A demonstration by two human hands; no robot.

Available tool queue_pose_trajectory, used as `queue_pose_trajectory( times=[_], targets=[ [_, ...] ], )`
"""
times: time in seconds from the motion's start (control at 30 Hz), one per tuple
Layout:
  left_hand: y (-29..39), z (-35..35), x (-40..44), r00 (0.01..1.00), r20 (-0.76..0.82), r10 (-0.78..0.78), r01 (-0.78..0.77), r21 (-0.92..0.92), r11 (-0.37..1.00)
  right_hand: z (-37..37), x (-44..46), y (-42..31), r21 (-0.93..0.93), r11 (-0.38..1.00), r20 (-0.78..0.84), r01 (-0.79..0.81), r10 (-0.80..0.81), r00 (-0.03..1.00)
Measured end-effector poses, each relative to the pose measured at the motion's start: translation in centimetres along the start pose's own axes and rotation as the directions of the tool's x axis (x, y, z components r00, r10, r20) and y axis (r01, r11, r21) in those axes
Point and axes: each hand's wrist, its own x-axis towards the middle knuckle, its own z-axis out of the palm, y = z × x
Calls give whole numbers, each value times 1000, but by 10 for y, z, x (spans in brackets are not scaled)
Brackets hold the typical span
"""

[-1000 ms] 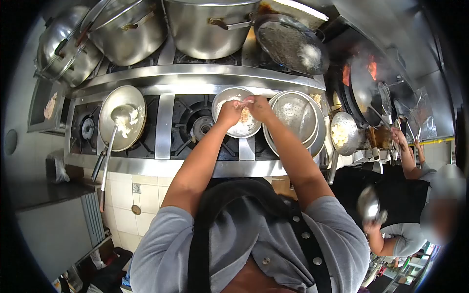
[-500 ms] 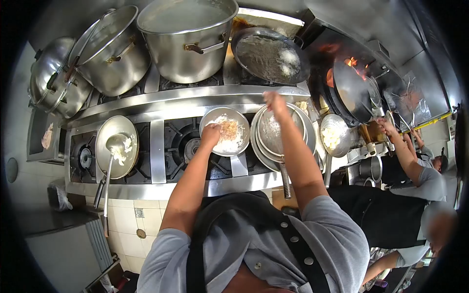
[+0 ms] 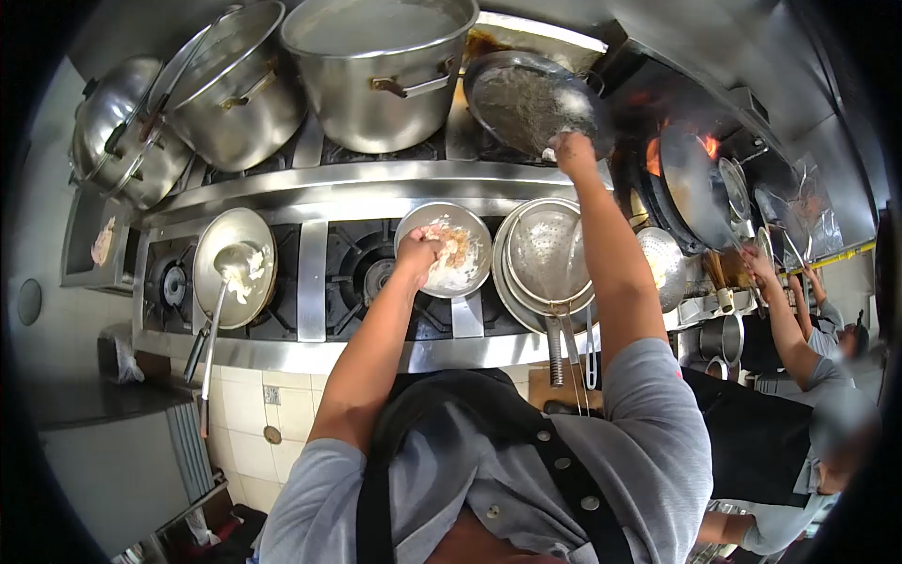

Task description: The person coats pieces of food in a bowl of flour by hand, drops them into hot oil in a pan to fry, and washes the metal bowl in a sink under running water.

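In the head view my left hand (image 3: 420, 256) dips into a metal bowl (image 3: 477, 240) on the middle burner. Inside lie white flour-like powder and a pinkish-brown food (image 3: 458, 246). The fingers are curled into this, and what they grip is hidden. My right hand (image 3: 575, 155) reaches over the near edge of a wok (image 3: 512, 99) of bubbling oil. A small pale food piece shows at its closed fingertips. Pale foam floats in the oil beside it. Under the right forearm, a perforated strainer (image 3: 545, 249) rests on a wider pan.
To the left stands a pan (image 3: 209, 258) with a ladle (image 3: 218, 324) and white bits. Large pots (image 3: 376, 103) line the back. Flames (image 3: 711, 146) rise around another wok (image 3: 691, 183) at right, where a co-worker's hand (image 3: 757, 268) works. A perforated skimmer (image 3: 662, 258) lies by my right arm.
My right hand has moved forward from above the strainer to the oil wok's near edge. My left hand remains in the bowl. The whole view has shifted slightly.
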Motion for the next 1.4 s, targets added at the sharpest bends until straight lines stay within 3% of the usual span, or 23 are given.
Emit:
queue_pose_trajectory(
  times=[0.03, 0.1, 0.13, 0.17, 0.2, 0.23, 0.27, 0.3, 0.37, 0.47, 0.53, 0.57, 0.63, 0.73, 0.83, 0.9, 0.97, 1.03, 1.07, 1.1, 1.13, 1.17, 1.4],
  targets=[
    [0, -1, 1, 1000, -11, 13, -13, -27, 1000, -7, -3, -8, -26, 1000, -43, -2, 1, 999],
    [6, 5, -3, 997, -76, 29, -39, -132, 990, -28, -40, -43, 210, 966, -289, 154, -89, 953],
    [5, 4, -1, 996, -84, 36, -48, -149, 988, -23, -63, -59, 429, 862, -212, 270, -195, 958],
    [4, 3, 2, 995, -84, 43, -57, -163, 985, 6, -78, -62, 515, 776, -68, 366, -388, 919],
    [2, 4, 4, 996, -81, 34, -50, -202, 978, 46, -114, -60, 571, 730, -17, 375, -447, 894],
    [0, 6, 7, 997, -76, 26, -44, -239, 970, -2, -156, -124, 403, 915, 448, -23, -175, 877],
    [-2, 6, 7, 997, -68, 21, -38, -272, 961, 22, -180, -132, 351, 916, 394, 196, -334, 856],
    [-1, 4, 6, 1000, -27, 15, -21, -244, 969, 32, -194, -137, 385, 875, 355, 295, -435, 827],
    [4, 3, 0, 999, 52, 2, 8, -188, 982, 75, -200, -118, 369, 847, 163, 382, -463, 871],
    [10, 1, -13, 998, -58, -15, 7, -128, 992, 103, -201, -91, 633, 759, 133, 152, -300, 945],
    [12, -1, -9, 996, -79, 37, -35, 32, 999, 82, -194, -93, 801, 533, 380, -272, -101, 920],
    [8, -2, -8, 999, -6, 35, -35, 60, 998, 73, -191, -95, 806, 365, 514, -466, -40, 857],
    [14, 5, -16, 990, 136, 29, -45, 117, 992, 76, -191, -95, 792, 349, 549, -501, -47, 834],
    [9, 13, -15, 974, 198, 109, -162, 272, 949, 78, -193, -99, 783, 253, 599, -569, -55, 799],
    [14, 17, -22, 985, 113, 130, -169, 491, 855, 71, -196, -101, 766, 221, 618, -604, 5, 786],
    [9, 11, -17, 997, 24, 71, -73, 558, 826, 60, -191, -100, 731, 173, 659, -660, 70, 749],
    [12, 7, -16, 998, -25, -63, 68, 449, 891, 46, -167, -86, 778, 176, 574, -603, 189, 797],
    [12, 0, -19, 998, 42, -52, 38, 290, 956, 24, -129, -62, 836, 141, 480, -530, 278, 832],
    [12, -1, -20, 996, 73, -43, 27, 207, 978, 13, -109, -50, 863, 340, 293, -373, 263, 919],
    [12, -1, -20, 996, 77, -43, 23, 248, 968, 2, -88, -37, 829, 523, 102, -198, 206, 973],
    [13, 1, -20, 996, 80, -42, 17, 289, 957, -6, -65, -22, 616, 785, -88, -71, 157, 984],
    [13, 2, -20, 996, 82, -41, 12, 330, 944, -13, -44, -10, 313, 949, -250, 34, 48, 967],
    [20, 3, -22, 987, 153, 54, -118, 446, 887, -12, 14, 27, 14, 991, 80, -131, 129, 988]
  ],
)
